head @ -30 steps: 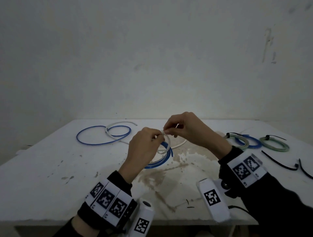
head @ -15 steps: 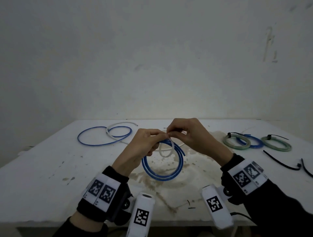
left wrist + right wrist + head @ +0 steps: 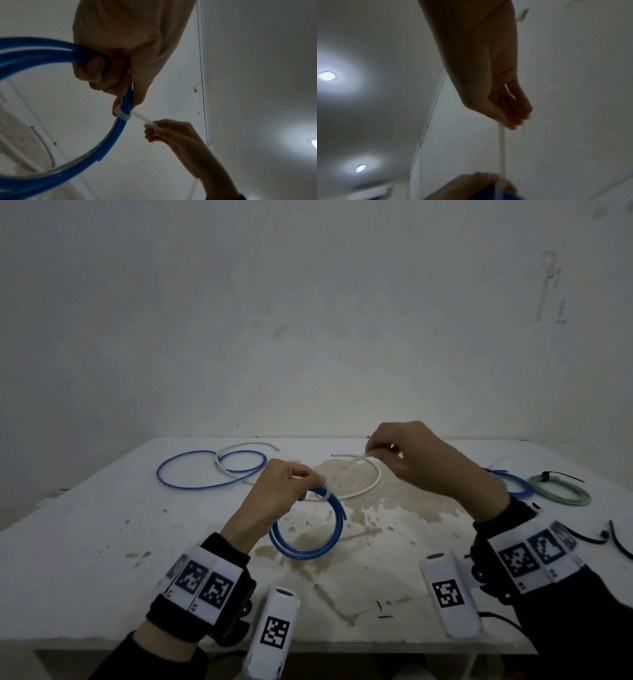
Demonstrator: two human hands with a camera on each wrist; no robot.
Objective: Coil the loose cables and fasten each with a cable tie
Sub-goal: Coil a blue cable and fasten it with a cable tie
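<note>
My left hand [image 3: 291,484] [image 3: 120,86] grips a coiled blue cable [image 3: 308,539] [image 3: 51,174] at its top, above the white table [image 3: 85,542]. A white cable tie [image 3: 137,117] [image 3: 502,148] is wrapped tight round the coil beside my left fingertips. My right hand [image 3: 383,451] [image 3: 159,129] [image 3: 513,119] pinches the tie's free tail, stretched taut up and to the right of the coil. A loose blue cable [image 3: 205,474] and a loose white cable [image 3: 363,487] lie on the table behind.
Tied coils lie at the right: a blue one [image 3: 517,486] and a green one [image 3: 561,494]. Black cable ties [image 3: 592,537] rest near the right edge. A brown stain [image 3: 342,542] covers the table's middle. A wall stands behind the table.
My right hand has drawn the tie's tail up and to the right, away from my left hand, and the tie's loop has closed tight on the blue coil.
</note>
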